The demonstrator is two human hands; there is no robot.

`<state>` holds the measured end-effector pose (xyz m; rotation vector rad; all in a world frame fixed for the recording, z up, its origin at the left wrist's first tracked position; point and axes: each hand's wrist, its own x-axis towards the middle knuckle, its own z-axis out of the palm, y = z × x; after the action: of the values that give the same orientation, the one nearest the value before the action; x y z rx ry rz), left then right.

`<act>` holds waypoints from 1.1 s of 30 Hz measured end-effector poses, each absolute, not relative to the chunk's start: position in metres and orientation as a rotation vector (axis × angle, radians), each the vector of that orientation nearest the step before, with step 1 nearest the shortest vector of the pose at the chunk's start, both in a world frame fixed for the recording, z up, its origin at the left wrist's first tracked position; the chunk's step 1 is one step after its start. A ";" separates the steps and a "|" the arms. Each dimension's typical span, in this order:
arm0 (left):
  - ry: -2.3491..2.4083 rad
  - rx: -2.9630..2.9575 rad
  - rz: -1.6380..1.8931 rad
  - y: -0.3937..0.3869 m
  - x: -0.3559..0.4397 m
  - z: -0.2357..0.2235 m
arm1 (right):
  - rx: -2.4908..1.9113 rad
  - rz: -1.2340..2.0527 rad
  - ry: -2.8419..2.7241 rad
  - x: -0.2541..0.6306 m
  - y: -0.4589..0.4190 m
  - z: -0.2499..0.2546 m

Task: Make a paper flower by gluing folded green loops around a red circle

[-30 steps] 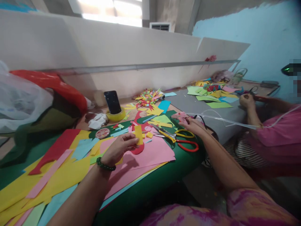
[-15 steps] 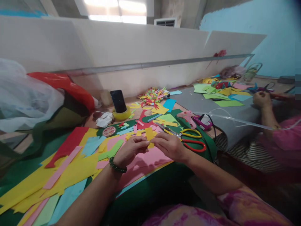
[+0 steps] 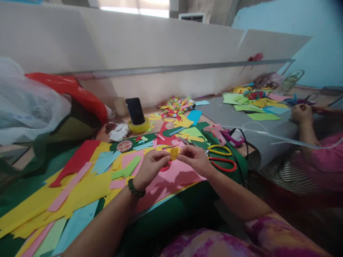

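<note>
Between my two hands is a small yellow felt piece [image 3: 174, 154], held up over the pink felt sheet [image 3: 184, 175]. My left hand [image 3: 155, 164] pinches its left edge between thumb and fingertips. On the other side my right hand [image 3: 195, 160] has its thumb and fingers closed on the right edge. A bit of red felt [image 3: 165, 166] shows under the left fingertips. Scissors with one yellow and one red handle [image 3: 222, 164] lie just right of my right hand, their blades partly hidden behind it.
Felt strips and sheets [image 3: 80, 192] cover the left side. Behind are a phone [image 3: 135, 111] propped on a yellow tape roll [image 3: 139, 126], a heap of colourful felt cuttings [image 3: 177, 106] and a pink glue gun [image 3: 214, 132]. At right, a co-worker's hand [image 3: 302, 112] holds something dark.
The yellow piece looks shorter between my fingers, as if folded over. Both hands have shifted slightly, and red felt now shows beneath the left fingertips. The camera view has tilted down a little.
</note>
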<state>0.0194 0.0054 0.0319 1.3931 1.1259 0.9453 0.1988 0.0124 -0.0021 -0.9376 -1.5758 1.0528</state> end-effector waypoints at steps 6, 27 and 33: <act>1.122 1.454 0.978 0.006 0.020 0.027 | -0.951 1.110 -1.488 0.201 0.019 0.000; 1.141 1.563 0.910 0.005 0.019 0.027 | -0.925 1.394 -1.285 0.198 0.024 -0.010; 1.143 1.590 0.901 0.005 0.020 0.026 | -0.915 1.425 -1.258 0.196 0.023 -0.010</act>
<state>0.0199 0.0049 0.0263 1.5900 1.1429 0.9010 0.1965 0.0235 -0.0101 -0.9151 -1.2585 1.4246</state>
